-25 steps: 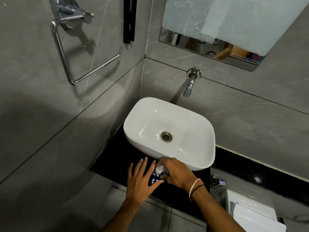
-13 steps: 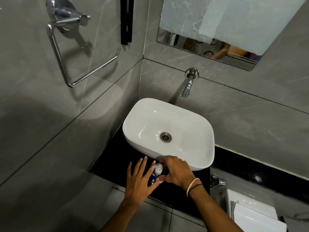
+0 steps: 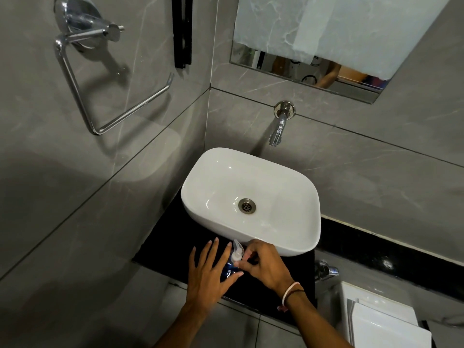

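A small blue pump bottle (image 3: 229, 268) with a clear pump head (image 3: 237, 251) stands on the black counter (image 3: 165, 237) just in front of the white basin (image 3: 251, 197). My right hand (image 3: 266, 266) has its fingers curled round the pump's neck from the right. My left hand (image 3: 209, 275) lies flat with straight, spread fingers just left of the bottle, its thumb under the pump spout. Most of the bottle's body is hidden between the two hands.
A chrome tap (image 3: 278, 126) juts from the grey wall above the basin. A chrome towel ring (image 3: 108, 81) hangs on the left wall. A mirror (image 3: 313, 46) is above. A small chrome valve (image 3: 326, 271) and a white toilet tank (image 3: 384, 320) sit at lower right.
My right hand has lifted off the pump head, so the clear spout now shows, pointing toward the basin. My left hand stays flat beside the bottle.
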### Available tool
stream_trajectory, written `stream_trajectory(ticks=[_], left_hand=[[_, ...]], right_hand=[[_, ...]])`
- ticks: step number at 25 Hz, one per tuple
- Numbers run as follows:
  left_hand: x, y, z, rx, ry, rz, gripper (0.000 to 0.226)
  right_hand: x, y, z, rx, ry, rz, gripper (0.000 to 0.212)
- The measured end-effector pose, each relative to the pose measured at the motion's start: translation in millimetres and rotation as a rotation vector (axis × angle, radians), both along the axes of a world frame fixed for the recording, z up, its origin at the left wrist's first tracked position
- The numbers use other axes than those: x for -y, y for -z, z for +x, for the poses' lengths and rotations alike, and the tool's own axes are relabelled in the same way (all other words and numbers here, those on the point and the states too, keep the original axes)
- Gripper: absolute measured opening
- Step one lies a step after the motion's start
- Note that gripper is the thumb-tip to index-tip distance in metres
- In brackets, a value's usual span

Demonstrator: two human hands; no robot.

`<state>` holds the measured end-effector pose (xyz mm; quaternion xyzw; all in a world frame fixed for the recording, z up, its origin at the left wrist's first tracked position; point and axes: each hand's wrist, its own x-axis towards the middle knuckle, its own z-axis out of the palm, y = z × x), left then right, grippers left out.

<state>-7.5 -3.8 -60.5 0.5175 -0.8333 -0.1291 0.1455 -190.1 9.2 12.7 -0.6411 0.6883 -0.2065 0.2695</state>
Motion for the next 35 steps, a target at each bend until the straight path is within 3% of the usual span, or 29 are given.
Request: stream_trajectory(ticks=[3,5,7,9,12,15,26,31,35], left_hand=[[0,0,0,-0.007,0.0,-0.021,0.075],[1,-2,-1,-0.005,-0.008,-0.022,0.075],[1,-1,-1,-0.009,-0.007,-0.016,0.074],[0,0,1,-0.015,0.002,-0.019,0.073],[1,2,1,-0.014,0.007,-0.011,0.072],[2,3,0,-0.021,0.0,-0.007,0.074],[2,9,0,-0.012,0.001,-0.049,0.075],[4,12,-2,-0.015,0.008,-0.117,0.072],[4,13,-1,-0.001,0.011,-0.151,0.072]], right_hand=[[-8,10,6,0.141,-0.019,-0.061,0.047],[-11,20,11,0.169,-0.025,-0.129,0.036],[-14,28,16,0.116,0.049,-0.196,0.026],[-16,28,17,0.054,0.105,-0.241,0.03],[-17,28,10,0.057,0.0,-0.206,0.043],[-18,28,10,0.043,-0.108,-0.201,0.04],[-17,34,11,-0.088,-0.193,-0.284,0.044],[-18,37,17,-0.188,-0.129,-0.383,0.033],[-16,31,13,-0.138,-0.148,-0.341,0.037]])
